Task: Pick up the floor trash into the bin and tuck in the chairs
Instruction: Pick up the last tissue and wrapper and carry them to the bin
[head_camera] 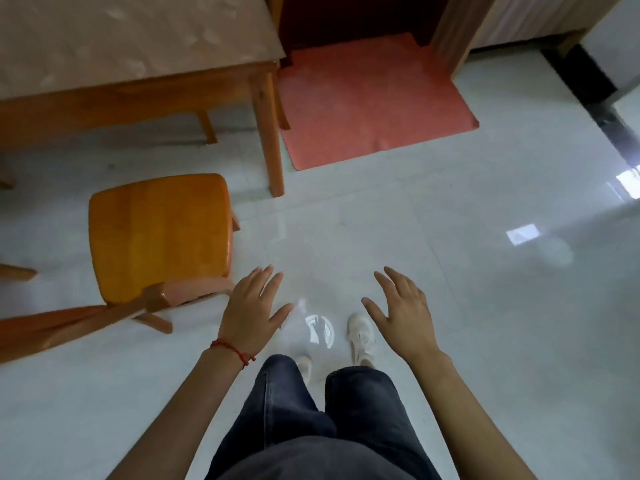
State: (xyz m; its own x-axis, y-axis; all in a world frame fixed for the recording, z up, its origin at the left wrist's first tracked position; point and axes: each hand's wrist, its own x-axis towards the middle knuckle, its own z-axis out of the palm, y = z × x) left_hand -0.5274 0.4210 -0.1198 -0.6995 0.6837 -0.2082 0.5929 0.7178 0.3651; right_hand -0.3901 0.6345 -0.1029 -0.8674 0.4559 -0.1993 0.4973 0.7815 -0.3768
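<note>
An orange wooden chair [157, 233] stands on the glossy white floor at the left, pulled out from the wooden table [131, 81], its backrest toward me. My left hand [254, 308] hovers open just right of the chair's backrest, fingers spread, not touching it. My right hand [401, 310] is open too, held above the floor over my white shoe. Both hands hold nothing. No trash and no bin are in view.
A pink mat [370, 102] lies on the floor beyond the table's right leg [272, 133], before a dark doorway. Another chair's leg [17, 271] pokes in at the left edge. A dark strip [595, 91] runs along the far right. My legs and shoes are below.
</note>
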